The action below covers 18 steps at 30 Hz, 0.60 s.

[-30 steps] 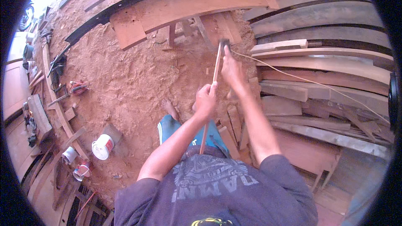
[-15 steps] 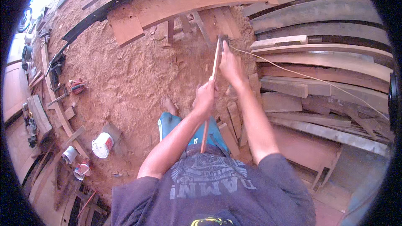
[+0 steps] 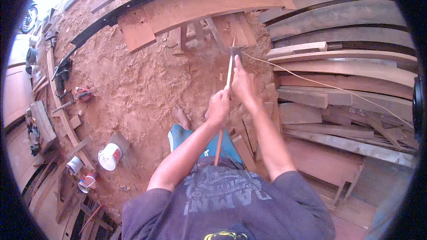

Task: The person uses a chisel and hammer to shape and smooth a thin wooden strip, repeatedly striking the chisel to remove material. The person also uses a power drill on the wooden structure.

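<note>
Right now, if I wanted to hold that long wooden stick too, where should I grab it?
Probably the bare stretch of the wooden stick below the left hand, coming from the left side. The right hand already covers the part near the dark metal head, and stacked planks crowd the right.

A long, thin wooden stick (image 3: 224,106), pale with a reddish tint, stands nearly upright and leans slightly right toward its top. A small dark head (image 3: 235,51) sits at its upper end, above the sawdust-covered ground and just left of the stacked planks' ends. The left hand (image 3: 219,106) grips it around the middle; the right hand (image 3: 242,82) holds it higher, a finger stretched toward the head.
</note>
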Motion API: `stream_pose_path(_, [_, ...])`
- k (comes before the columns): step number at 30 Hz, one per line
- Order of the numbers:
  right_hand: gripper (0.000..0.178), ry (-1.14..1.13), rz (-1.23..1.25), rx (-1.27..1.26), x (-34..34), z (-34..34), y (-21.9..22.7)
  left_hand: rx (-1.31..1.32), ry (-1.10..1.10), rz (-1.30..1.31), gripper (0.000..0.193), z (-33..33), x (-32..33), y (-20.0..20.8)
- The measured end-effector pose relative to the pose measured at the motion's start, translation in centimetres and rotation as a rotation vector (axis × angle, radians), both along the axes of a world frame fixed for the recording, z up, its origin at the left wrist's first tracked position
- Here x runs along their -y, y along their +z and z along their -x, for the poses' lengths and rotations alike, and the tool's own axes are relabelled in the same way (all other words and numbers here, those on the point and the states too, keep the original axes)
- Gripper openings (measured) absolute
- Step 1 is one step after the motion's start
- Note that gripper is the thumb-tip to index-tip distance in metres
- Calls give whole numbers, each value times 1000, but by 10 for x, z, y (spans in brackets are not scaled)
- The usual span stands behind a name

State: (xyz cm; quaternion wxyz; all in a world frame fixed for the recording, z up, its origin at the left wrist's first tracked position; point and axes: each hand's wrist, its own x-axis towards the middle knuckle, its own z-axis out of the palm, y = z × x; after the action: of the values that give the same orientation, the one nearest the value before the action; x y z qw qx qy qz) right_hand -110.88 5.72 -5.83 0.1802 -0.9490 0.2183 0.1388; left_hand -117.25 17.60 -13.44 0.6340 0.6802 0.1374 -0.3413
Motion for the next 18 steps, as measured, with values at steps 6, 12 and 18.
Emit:
stream_pose_path(6, [53, -51, 72, 100, 42, -36, -11, 107, -20, 27, 48, 6, 3, 15])
stream_pose_path(12, [52, -29, 21, 7, 0, 5, -3, 232, 24, -117, 45, 8, 3, 2])
stream_pose_path(18, [55, -104, -33, -12, -2, -9, 17, 140, -52, -223, 42, 7, -1, 19])
